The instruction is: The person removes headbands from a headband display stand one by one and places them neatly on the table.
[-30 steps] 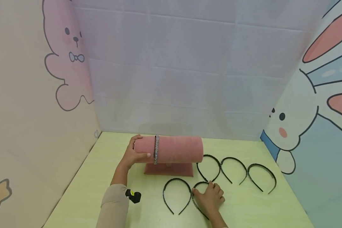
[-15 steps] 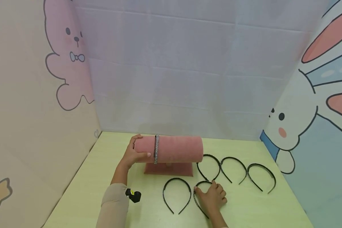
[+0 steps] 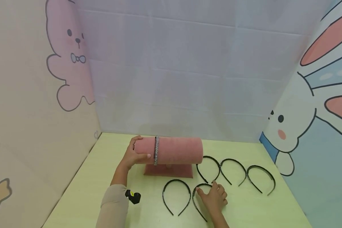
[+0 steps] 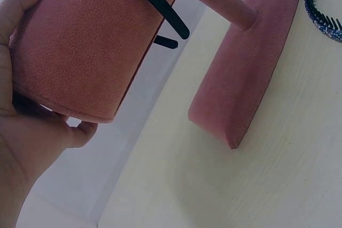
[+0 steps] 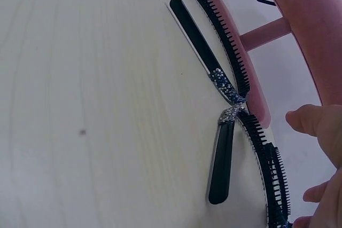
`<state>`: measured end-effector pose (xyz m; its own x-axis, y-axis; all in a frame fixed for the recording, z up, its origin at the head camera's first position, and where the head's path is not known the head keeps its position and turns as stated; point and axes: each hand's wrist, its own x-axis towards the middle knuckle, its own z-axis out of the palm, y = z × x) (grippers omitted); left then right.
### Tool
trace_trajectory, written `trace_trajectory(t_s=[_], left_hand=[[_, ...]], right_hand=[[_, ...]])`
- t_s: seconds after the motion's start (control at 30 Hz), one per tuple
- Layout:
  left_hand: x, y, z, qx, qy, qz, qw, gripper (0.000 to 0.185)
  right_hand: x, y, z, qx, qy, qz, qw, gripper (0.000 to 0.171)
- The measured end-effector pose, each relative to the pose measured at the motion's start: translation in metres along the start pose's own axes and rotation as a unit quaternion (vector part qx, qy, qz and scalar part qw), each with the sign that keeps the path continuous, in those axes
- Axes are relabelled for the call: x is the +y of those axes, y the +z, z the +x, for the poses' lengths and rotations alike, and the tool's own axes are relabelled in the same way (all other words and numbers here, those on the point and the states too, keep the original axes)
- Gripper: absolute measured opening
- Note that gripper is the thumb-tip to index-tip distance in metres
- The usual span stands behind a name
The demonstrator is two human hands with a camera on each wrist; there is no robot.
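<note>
My left hand [image 3: 134,155] holds the left end of a pink padded roll on a display stand [image 3: 180,150], thumb in front and fingers over the top. A glittery toothed headband [image 3: 156,150] sits around the roll, its black tips hanging below in the left wrist view. My right hand [image 3: 213,198] hovers at the right side of a black headband [image 3: 196,205] on the table, thumb and fingers spread apart. In the right wrist view this headband [image 5: 222,164] lies with its glittery side close to another headband [image 5: 195,36], and the thumb [image 5: 307,121] is clear of both.
Left of my right hand lies another headband [image 3: 163,199]. Behind and to the right, a row holds a headband [image 3: 199,173], a second headband [image 3: 225,175] and a third headband [image 3: 255,183]. Cartoon-printed walls enclose the pale table [image 3: 82,196].
The headband by my right hand shifts right, away from its neighbour, then slightly back left. My right hand moves a little right and its fingers spread off it. My left hand stays put.
</note>
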<state>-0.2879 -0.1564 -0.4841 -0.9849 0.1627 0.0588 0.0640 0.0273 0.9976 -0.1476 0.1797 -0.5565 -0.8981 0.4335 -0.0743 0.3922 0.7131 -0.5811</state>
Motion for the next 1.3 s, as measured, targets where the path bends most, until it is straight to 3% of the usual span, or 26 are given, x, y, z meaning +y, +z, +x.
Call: trace_trajectory(t_s=[0.3, 0.9, 1.3], left_hand=[[0.022, 0.005, -0.011, -0.012, 0.008, 0.006, 0.9999, 0.092], [0.026, 0.006, -0.012, -0.009, 0.002, -0.002, 1.0000, 0.089], [0.024, 0.005, -0.013, -0.008, 0.000, 0.005, 1.0000, 0.092]], right_hand=[[-0.008, -0.010, 0.000, 0.002, -0.022, 0.046, 0.999, 0.087], [-0.037, -0.025, 0.010, 0.041, -0.098, 0.109, 0.988, 0.081], [-0.067, -0.039, 0.017, 0.049, -0.169, 0.149, 0.973, 0.083]])
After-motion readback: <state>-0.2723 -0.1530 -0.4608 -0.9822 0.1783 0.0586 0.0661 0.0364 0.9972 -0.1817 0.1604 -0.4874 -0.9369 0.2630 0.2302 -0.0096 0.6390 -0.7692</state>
